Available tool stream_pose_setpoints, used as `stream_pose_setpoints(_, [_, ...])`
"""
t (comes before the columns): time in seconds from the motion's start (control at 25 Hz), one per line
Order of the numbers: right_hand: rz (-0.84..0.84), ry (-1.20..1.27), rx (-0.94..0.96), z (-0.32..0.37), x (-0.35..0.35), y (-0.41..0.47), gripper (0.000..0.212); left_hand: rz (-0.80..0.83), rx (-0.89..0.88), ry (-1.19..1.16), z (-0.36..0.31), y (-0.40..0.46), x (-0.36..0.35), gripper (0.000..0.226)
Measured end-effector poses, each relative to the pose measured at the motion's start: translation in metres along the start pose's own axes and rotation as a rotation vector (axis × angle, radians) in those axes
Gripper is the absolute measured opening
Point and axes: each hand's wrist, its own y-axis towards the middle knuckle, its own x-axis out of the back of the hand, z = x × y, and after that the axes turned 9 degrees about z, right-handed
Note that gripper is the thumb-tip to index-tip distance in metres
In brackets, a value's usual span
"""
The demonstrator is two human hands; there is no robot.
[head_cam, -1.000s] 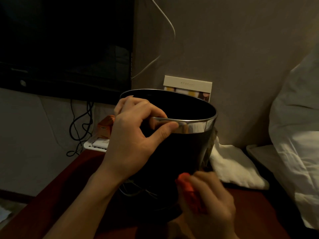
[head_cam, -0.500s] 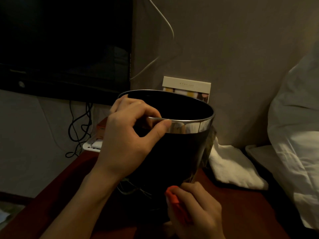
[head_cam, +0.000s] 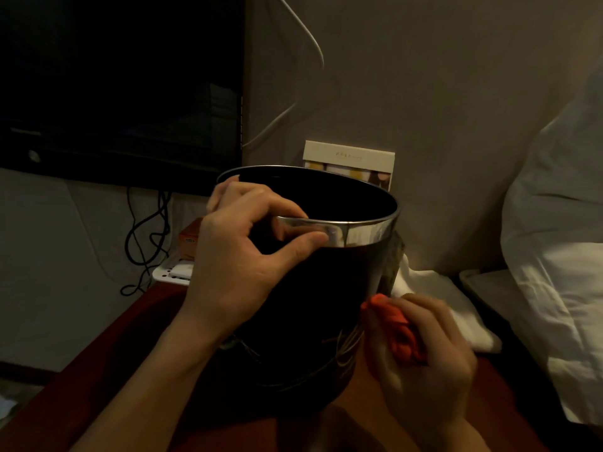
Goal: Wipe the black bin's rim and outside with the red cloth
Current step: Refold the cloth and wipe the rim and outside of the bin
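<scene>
While standing near the middle of the view on a dark red surface [head_cam: 98,370], the black bin [head_cam: 313,308] is keeping its long axis nearly upright, leaning slightly toward 1 o'clock, with its open mouth pointing up and its shiny metal rim [head_cam: 355,231] catching the light. At about 9 o'clock on that rim, the left hand [head_cam: 241,252] is gripping it, fingers curling over the edge into the bin and the thumb pressing the outside of the metal band. Down at 4 o'clock on the bin's outer wall, the right hand [head_cam: 421,357] is clutching the bunched red cloth [head_cam: 398,331] (its upper corner is touching the wall, near the lower right side). Behind the bin at 12 o'clock a pale card [head_cam: 349,158] is leaning on the wall. White bedding [head_cam: 554,256] is lying at 3 o'clock, and a dark screen [head_cam: 120,86] is filling 10 o'clock, black cables [head_cam: 146,236] hanging below it.
</scene>
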Motion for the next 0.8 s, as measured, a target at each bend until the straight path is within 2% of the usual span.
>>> stream_pose_setpoints(0.12, [0.033,0.024,0.03,-0.001,-0.014,-0.017,0.02,-0.003,0.011,0.014,0.002,0.0,-0.001,0.022])
stream_pose_setpoints(0.32, [0.106,0.006,0.193,0.005,-0.037,-0.041,0.011,-0.015,0.01,0.013,0.003,0.001,-0.001,0.022])
stream_pose_setpoints(0.52, [0.051,0.0,0.08,0.0,-0.024,-0.026,0.02,-0.005,0.007,0.008,0.003,0.0,-0.001,0.022])
stream_pose_setpoints(0.72, [0.096,-0.001,0.124,0.008,-0.035,-0.037,0.016,0.0,-0.001,0.0,0.004,0.001,0.0,0.022])
stream_pose_setpoints(0.8, [0.085,0.024,0.077,0.005,-0.028,-0.028,0.019,0.0,0.006,-0.008,0.003,0.001,0.0,0.021])
